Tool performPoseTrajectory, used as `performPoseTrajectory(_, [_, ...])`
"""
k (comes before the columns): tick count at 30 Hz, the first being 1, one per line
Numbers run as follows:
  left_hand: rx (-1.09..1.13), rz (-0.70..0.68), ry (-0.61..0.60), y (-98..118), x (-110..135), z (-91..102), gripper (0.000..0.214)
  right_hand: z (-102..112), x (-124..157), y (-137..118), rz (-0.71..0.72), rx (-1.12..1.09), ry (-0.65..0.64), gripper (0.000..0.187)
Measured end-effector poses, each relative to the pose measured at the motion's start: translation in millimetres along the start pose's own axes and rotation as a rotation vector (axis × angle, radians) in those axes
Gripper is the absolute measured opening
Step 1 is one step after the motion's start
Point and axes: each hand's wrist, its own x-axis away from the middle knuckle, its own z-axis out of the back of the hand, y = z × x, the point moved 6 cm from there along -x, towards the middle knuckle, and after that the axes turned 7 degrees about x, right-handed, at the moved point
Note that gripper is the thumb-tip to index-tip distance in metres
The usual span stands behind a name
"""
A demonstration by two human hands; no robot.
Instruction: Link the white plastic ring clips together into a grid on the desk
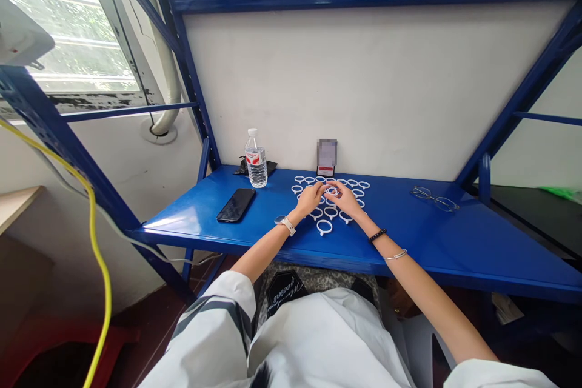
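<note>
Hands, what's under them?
White rings on the blue shelf. The left hand and right hand cover several rings, so the full count is hidden.

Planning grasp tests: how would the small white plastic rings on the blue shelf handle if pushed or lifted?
Probably very light: the small white plastic rings are thin open loops. Lying flat, they should slide, not roll, on the glossy blue metal shelf. Low profile may make pinching fiddly.
</note>
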Motion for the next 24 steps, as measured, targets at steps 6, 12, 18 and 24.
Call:
performPoseTrajectory(6, [-0.016,-0.005,-0.018,0.8,-0.5,-1.3,0.034,1.1,-0.6,0.6,0.001,-0.006,-0.005,0.041])
performPoseTrajectory(12, [-0.012,-0.013,-0.024,2.1,-0.6,-1.1,0.032,1.2,0.9,-1.0,-0.007,0.006,-0.017,0.044])
performPoseTrajectory(18, [-0.056,-0.016,-0.012,2.6,-0.5,0.2,0.031,1.1,1.9,-5.5,-0.005,0.021,-0.027,0.041])
performPoseTrajectory(24, [-0.078,-0.032,-0.013,0.9,-0.5,-0.5,0.029,-1.2,1.8,-4.5,0.006,0.048,-0.053,0.042])
